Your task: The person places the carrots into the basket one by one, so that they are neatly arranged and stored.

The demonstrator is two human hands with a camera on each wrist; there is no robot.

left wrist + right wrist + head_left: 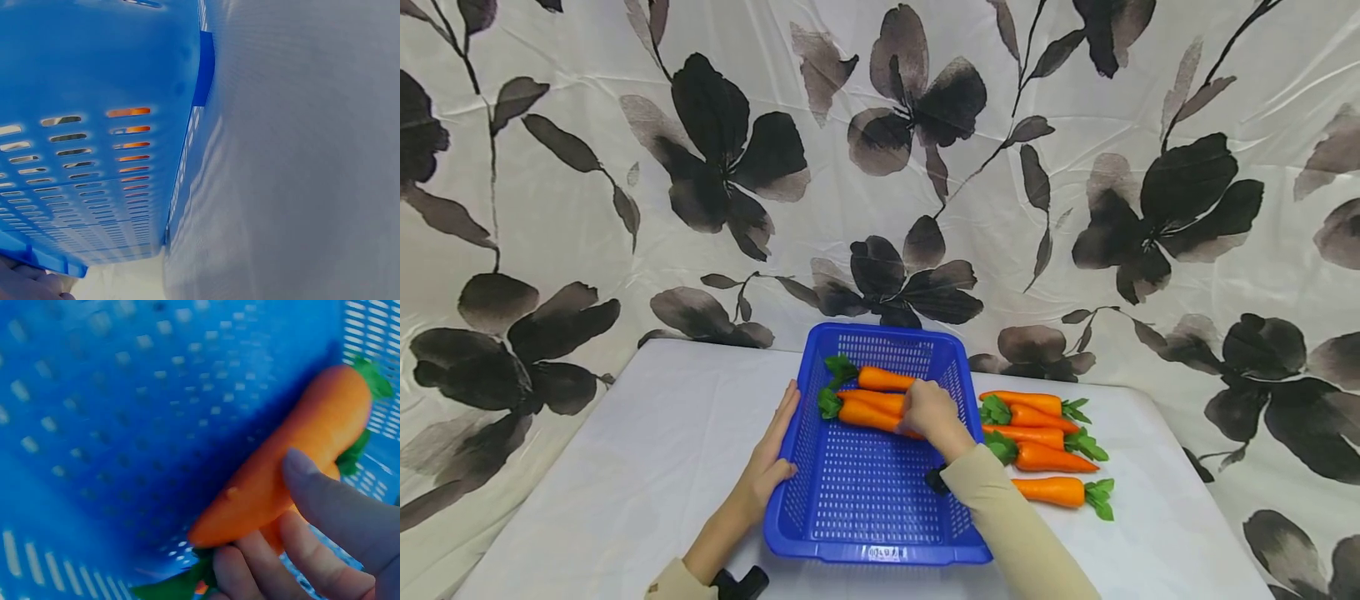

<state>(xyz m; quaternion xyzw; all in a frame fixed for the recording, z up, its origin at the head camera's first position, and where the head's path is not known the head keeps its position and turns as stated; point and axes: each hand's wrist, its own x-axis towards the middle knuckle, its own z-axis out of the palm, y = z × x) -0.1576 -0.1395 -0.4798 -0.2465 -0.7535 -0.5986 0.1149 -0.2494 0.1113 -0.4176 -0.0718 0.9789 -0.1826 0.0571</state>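
A blue plastic basket (880,500) with slotted walls stands on the table. Inside it, toward the far end, lie orange carrots with leafy green tops, such as the farthest carrot (880,379). My right hand (931,417) reaches in over the right rim and grips a carrot (269,469), thumb on top and fingers curled beneath it. Green leaves (178,584) show under its pointed end in the right wrist view. Outside the left wall, my left hand (767,462) rests with straight fingers along the rim. Its fingertips show at the lower left corner in the left wrist view.
Several more carrots (1052,457) lie in a loose column on the white tablecloth (647,467), right beside the basket. Behind the table hangs a white cloth (820,208) with dark flowers. A black wrist device (741,583) sits by my left sleeve.
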